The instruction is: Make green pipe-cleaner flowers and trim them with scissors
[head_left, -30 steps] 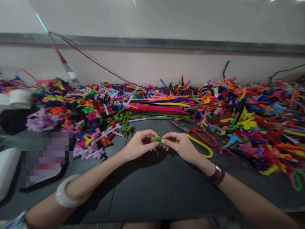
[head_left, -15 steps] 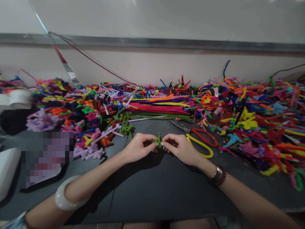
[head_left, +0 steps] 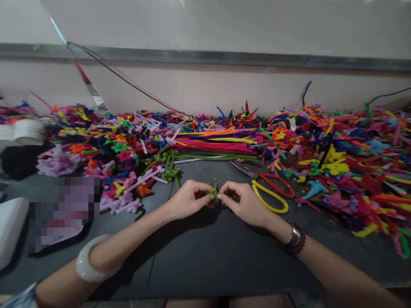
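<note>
Between my two hands, above the dark tabletop, is a small green pipe-cleaner flower (head_left: pixel 214 195) with looped petals. My left hand (head_left: pixel 190 199) pinches its left side between thumb and fingers. From the right, my right hand (head_left: pixel 241 202) pinches its other edge, thumb and index fingertip together. Part of the flower is hidden behind my fingertips. Just beyond my right hand lie scissors (head_left: pixel 272 194) with one red and one yellow handle, their blades pointing up and left. Other green pipe-cleaner pieces (head_left: pixel 171 173) lie past my left hand.
Long straight pipe cleaners (head_left: pixel 218 145) lie in a bundle at the back centre. Heaps of coloured pipe-cleaner shapes (head_left: pixel 337 171) spread along both sides. At the left are a blurred-out flat object (head_left: pixel 64 214), a white box (head_left: pixel 12 229) and white rolls (head_left: pixel 28 131).
Both hands keep their pinch on the green flower, with only slight finger movement. The right fingertips have shifted a little on it. The view has moved very slightly.
</note>
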Action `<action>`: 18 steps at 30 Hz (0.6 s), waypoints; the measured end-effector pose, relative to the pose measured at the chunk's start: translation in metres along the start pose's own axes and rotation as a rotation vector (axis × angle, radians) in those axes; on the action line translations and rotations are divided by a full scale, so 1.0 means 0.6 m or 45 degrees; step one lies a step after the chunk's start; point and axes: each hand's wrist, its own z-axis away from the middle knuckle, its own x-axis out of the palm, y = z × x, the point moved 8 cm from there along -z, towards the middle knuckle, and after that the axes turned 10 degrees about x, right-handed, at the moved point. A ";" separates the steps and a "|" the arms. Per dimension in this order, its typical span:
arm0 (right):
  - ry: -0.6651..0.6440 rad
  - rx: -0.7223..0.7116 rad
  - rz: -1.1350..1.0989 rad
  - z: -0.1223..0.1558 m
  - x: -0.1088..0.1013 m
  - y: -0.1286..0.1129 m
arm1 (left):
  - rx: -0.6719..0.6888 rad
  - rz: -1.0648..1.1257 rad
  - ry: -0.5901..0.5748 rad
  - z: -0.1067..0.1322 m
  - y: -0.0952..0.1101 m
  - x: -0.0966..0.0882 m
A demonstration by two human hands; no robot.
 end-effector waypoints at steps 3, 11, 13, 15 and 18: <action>0.004 -0.023 0.047 0.002 0.003 -0.003 | -0.016 0.015 -0.006 -0.001 -0.001 0.001; 0.001 -0.061 0.066 0.004 0.006 -0.008 | -0.036 0.066 -0.003 -0.002 -0.005 0.002; 0.016 -0.073 0.094 0.004 0.006 -0.010 | -0.047 0.081 0.000 -0.002 -0.007 0.003; 0.023 -0.078 0.110 0.005 0.006 -0.011 | -0.058 0.097 0.001 -0.002 -0.007 0.004; 0.020 -0.050 0.031 0.004 0.004 -0.008 | -0.059 0.131 0.026 -0.003 -0.002 0.003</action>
